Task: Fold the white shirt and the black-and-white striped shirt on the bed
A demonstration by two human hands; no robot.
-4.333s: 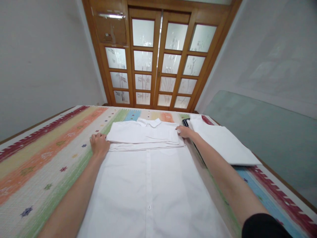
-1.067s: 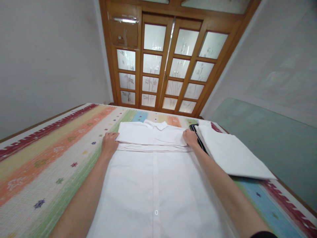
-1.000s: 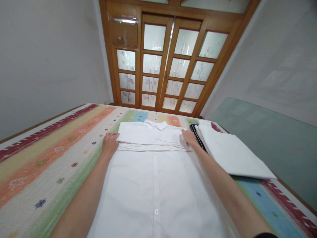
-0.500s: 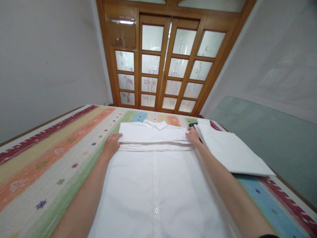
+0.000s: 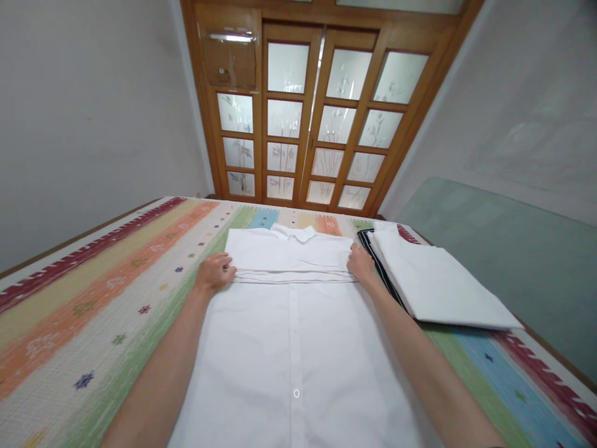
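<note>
Both hands pinned the folded sleeves across the white button shirt (image 5: 293,336) on the striped bed cover (image 5: 93,292): left hand (image 5: 215,272) and right hand (image 5: 360,264), fingers flat, gripping nothing. Folding the hem upward looked next, needing even edges.

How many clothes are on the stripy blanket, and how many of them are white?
White button shirt: 1
White folded garment: 1
Dark striped garment, under the folded one: 1
Total: 3 clothes, 2 white.
</note>
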